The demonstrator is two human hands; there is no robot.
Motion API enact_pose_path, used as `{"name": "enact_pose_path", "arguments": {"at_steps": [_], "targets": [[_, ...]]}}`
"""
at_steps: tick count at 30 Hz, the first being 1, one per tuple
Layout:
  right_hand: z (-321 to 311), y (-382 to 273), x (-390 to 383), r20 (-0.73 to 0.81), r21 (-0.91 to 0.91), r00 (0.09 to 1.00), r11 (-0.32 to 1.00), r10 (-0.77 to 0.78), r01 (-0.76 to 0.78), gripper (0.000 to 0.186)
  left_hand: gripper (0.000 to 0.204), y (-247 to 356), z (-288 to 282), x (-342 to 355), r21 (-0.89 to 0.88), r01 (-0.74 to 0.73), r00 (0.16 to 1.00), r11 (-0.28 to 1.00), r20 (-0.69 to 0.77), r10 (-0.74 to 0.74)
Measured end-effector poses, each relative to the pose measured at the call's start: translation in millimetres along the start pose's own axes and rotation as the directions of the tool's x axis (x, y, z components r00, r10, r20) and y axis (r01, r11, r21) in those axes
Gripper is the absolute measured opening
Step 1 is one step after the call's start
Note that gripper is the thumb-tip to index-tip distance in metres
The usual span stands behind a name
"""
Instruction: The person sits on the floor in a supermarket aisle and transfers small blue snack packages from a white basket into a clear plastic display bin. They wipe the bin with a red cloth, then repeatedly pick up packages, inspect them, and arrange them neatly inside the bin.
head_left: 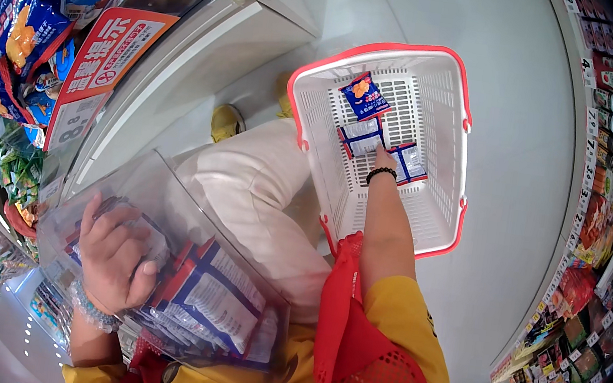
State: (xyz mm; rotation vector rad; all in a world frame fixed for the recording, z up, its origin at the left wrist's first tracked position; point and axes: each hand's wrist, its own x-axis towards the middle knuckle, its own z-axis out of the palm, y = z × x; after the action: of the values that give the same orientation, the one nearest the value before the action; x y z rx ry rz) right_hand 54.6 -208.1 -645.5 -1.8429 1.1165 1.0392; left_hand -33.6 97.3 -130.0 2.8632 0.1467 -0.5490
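My left hand, fingers curled and a little apart, lies against a tilted clear plastic bin on my lap and holds it to my body. Inside the bin are several snack packets with silver, blue and red backs. Deep in a white shopping basket with a red rim, my right hand has its fingers closed at the edge of a snack packet, its fingertips partly hidden. Another packet lies beside that hand, back up. A blue packet is farther up, front showing.
At the left stands a shelf with blue snack bags and a red-and-white sign. Stocked shelves curve along the right side. The basket stands on the grey floor, next to my bent leg.
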Motion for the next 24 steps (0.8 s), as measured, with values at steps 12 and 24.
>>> {"name": "enact_pose_path", "arguments": {"at_steps": [12,24], "targets": [[8.6,-25.1,-25.8,0.034,-0.178,0.764,0.748,-0.645,0.639,0.019,0.023,-3.7,-1.2,1.2,-0.005,0.048,0.999,0.999,0.018,-0.047],[11.2,-96.3,-1.6,0.321,-0.482,0.557,0.374,-0.766,0.792,0.019,0.018,-3.6,-2.9,-2.2,-0.014,0.089,0.996,0.996,0.029,-0.088]]}}
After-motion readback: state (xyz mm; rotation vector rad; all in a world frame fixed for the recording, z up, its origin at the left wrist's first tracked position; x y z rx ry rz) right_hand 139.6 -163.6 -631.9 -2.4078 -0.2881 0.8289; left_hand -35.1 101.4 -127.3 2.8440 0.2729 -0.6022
